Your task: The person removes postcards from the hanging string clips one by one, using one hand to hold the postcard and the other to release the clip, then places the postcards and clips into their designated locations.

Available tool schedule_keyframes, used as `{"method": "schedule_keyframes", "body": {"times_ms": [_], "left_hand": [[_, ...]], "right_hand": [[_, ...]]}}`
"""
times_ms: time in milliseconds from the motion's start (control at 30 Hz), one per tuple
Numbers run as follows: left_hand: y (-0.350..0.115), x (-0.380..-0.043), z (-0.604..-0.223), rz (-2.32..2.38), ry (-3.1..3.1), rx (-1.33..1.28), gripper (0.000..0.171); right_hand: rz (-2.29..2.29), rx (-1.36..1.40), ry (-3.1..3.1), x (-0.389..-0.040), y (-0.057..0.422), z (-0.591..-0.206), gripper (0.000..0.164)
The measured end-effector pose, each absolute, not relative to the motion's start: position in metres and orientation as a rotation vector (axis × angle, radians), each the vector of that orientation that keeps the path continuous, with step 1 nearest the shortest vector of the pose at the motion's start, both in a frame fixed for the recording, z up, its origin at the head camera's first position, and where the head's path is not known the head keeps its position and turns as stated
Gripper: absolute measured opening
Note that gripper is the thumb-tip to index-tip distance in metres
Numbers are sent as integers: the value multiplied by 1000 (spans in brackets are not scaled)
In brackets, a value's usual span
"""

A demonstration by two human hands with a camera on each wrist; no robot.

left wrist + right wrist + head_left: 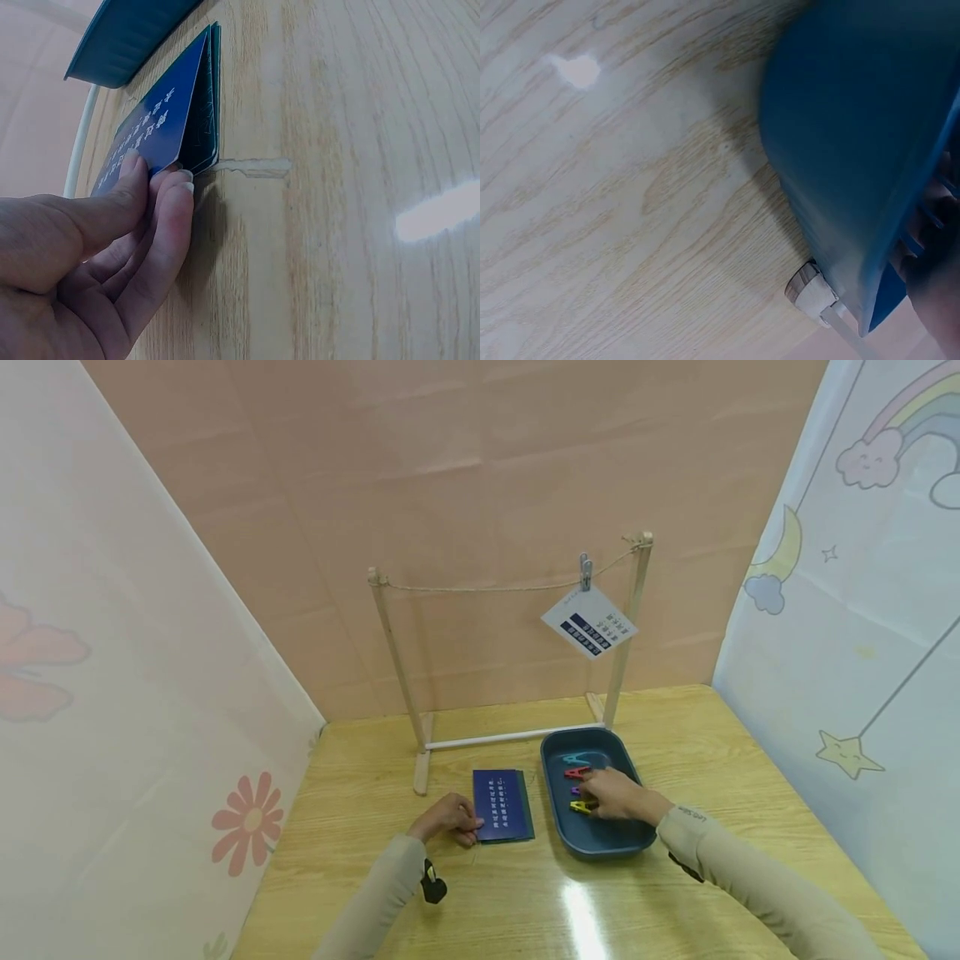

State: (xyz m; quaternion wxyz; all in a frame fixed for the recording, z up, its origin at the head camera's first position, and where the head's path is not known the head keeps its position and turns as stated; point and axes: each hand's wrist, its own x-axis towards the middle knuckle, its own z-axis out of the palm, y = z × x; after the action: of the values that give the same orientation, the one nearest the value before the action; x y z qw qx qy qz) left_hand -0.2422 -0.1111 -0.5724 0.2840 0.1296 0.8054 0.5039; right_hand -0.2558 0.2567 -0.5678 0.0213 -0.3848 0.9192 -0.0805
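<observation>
My left hand (452, 818) pinches the near left corner of a dark blue card (495, 802) with white writing. In the left wrist view the card (161, 120) is lifted at that edge, apart from the green-edged cards (214, 97) under it. My right hand (618, 795) reaches into a dark blue plastic basin (596, 846), fingers down among small clothespins. Teal (576, 759), red (576, 772), purple (576, 791) and yellow (582, 807) clothespins show there. The basin wall (847, 150) mostly hides that hand in the right wrist view; whether it grips a clothespin cannot be told.
Behind stands a wooden frame (397, 664) with a string (480, 589) between its posts. Near the right post a grey clothespin (586, 575) holds a white printed card (590, 622) by one corner. A white rod (513, 737) joins the posts low down, behind the basin.
</observation>
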Motion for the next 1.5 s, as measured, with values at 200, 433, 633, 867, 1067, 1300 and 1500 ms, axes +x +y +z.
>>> {"method": "schedule_keyframes", "body": {"times_ms": [200, 433, 633, 867, 1067, 1300, 1500], "left_hand": [[-110, -241, -574, 1355, 2139, 292, 14], [-110, -240, -576, 1370, 2125, 286, 14], [-112, -239, -579, 1355, 2131, 267, 15], [-114, -237, -579, 1395, 2111, 282, 14], [-113, -239, -576, 1380, 2144, 265, 18], [-112, -240, -576, 1376, 2156, 207, 16], [-111, -240, -577, 1384, 2154, 200, 15]], "right_hand": [[-283, -1173, 2828, -256, 257, -573, 22], [-358, -1155, 2824, -255, 255, -576, 21], [-402, -1133, 2814, -251, 253, -576, 23], [-435, -1108, 2796, -251, 254, -577, 26], [-396, -1078, 2800, -253, 255, -573, 23], [-373, -1076, 2808, -250, 256, -568, 24], [-389, -1084, 2796, -247, 255, -565, 27]]}}
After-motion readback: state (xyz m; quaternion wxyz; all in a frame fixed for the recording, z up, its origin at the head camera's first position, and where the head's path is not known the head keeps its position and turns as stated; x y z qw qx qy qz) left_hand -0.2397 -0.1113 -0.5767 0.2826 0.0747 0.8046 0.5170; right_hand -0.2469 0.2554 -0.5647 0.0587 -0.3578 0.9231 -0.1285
